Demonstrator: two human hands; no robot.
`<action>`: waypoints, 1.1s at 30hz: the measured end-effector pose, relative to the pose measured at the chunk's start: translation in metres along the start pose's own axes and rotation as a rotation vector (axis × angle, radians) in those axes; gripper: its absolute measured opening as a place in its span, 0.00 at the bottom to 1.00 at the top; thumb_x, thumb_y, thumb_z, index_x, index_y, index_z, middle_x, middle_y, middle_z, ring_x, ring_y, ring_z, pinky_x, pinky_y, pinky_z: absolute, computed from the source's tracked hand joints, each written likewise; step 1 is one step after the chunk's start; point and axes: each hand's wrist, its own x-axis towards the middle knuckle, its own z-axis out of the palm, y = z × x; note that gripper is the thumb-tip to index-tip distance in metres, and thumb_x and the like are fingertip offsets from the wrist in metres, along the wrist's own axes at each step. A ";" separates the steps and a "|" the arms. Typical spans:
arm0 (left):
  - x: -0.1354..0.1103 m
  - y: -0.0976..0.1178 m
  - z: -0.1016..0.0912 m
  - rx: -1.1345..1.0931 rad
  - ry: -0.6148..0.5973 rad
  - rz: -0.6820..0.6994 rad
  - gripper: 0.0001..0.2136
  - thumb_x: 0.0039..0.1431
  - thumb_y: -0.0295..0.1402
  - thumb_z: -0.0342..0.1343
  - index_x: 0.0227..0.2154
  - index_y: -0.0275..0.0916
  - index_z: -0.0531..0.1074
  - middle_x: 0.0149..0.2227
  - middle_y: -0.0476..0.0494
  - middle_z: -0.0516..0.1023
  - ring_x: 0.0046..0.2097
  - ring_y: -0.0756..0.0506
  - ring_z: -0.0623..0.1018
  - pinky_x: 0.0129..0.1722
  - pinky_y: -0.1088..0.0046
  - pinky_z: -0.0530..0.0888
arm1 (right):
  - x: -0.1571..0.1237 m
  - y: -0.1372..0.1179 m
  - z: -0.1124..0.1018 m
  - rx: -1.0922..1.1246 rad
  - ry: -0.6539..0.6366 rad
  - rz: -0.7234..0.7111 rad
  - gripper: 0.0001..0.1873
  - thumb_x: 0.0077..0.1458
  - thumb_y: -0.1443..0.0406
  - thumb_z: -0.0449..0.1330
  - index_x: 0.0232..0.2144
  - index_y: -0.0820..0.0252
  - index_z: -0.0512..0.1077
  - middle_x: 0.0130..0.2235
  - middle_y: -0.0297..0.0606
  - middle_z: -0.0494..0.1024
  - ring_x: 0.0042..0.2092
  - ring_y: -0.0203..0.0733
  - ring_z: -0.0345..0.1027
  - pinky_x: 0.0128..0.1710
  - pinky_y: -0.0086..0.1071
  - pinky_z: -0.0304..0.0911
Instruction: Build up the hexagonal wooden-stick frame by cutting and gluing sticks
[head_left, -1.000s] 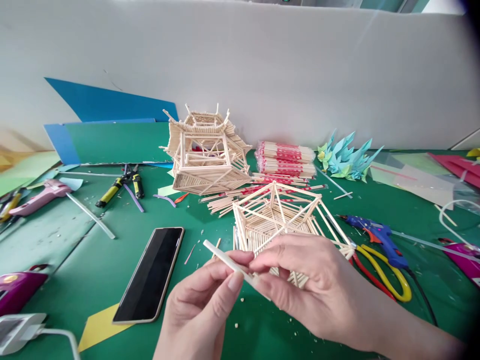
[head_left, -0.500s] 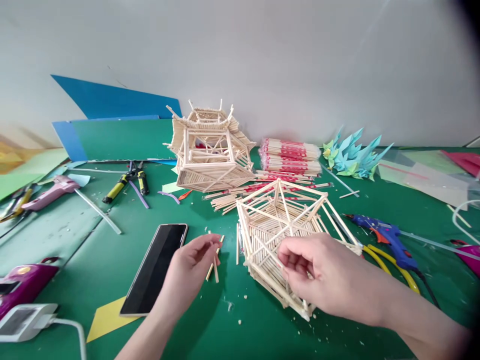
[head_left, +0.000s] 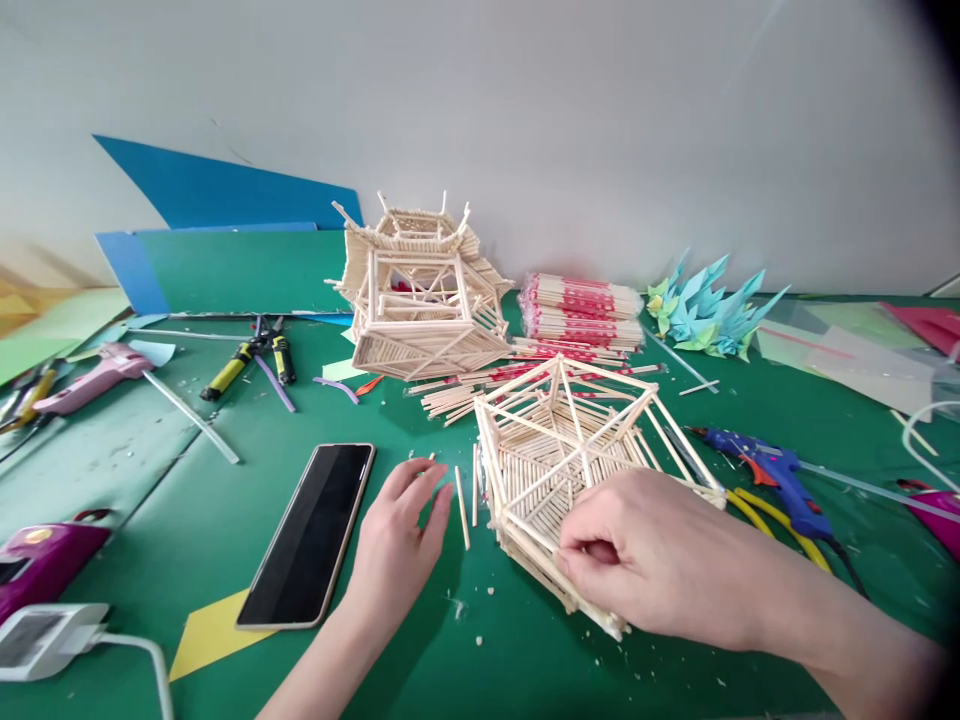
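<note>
My right hand (head_left: 634, 560) is closed over the near side of a polygonal frame (head_left: 584, 446) built from thin wooden sticks. Its thumb and forefinger pinch the end of a short wooden stick (head_left: 531, 533) lying along the frame's front left side; the fingers partly hide that end. To the left, my left hand (head_left: 405, 530) hovers low over the table with thumb and fingers apart. A loose wooden stick (head_left: 462, 508) lies just right of its fingertips. Between phone and frame, the left hand covers part of the tabletop.
Behind stands a taller stick pavilion (head_left: 420, 330). Bundled chopsticks (head_left: 581, 310) and a blue paper plant (head_left: 709, 310) are at the back. A phone (head_left: 307, 535) lies left, a blue glue gun (head_left: 772, 475) right, beside yellow-handled pliers (head_left: 780, 530). Wire cutters (head_left: 229, 370) lie farther left.
My left hand has opened and shifted slightly right, over the loose sticks; one stick now lies separately. My right hand has lowered the pinched stick toward the frame's front left edge.
</note>
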 end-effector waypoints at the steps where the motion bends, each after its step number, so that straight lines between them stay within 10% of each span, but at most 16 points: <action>1: -0.001 0.006 -0.004 -0.028 0.013 0.036 0.08 0.58 0.33 0.49 0.36 0.39 0.72 0.40 0.39 0.73 0.39 0.44 0.75 0.31 0.73 0.74 | 0.000 0.000 0.000 0.006 -0.001 -0.006 0.13 0.42 0.71 0.52 0.13 0.61 0.52 0.15 0.26 0.48 0.20 0.30 0.40 0.20 0.29 0.38; 9: -0.001 0.041 -0.027 -0.193 -0.164 0.438 0.16 0.55 0.23 0.52 0.47 0.42 0.65 0.45 0.41 0.69 0.46 0.45 0.72 0.46 0.66 0.70 | 0.000 -0.002 -0.002 0.012 0.009 -0.015 0.15 0.43 0.71 0.52 0.12 0.62 0.51 0.14 0.26 0.47 0.19 0.29 0.41 0.19 0.29 0.37; 33: 0.013 0.044 -0.029 -0.212 -0.408 0.444 0.11 0.59 0.25 0.48 0.43 0.44 0.69 0.45 0.41 0.68 0.45 0.46 0.73 0.45 0.70 0.71 | -0.009 0.002 -0.010 -0.002 0.017 -0.065 0.17 0.52 0.68 0.53 0.14 0.61 0.55 0.17 0.26 0.54 0.22 0.29 0.47 0.23 0.28 0.43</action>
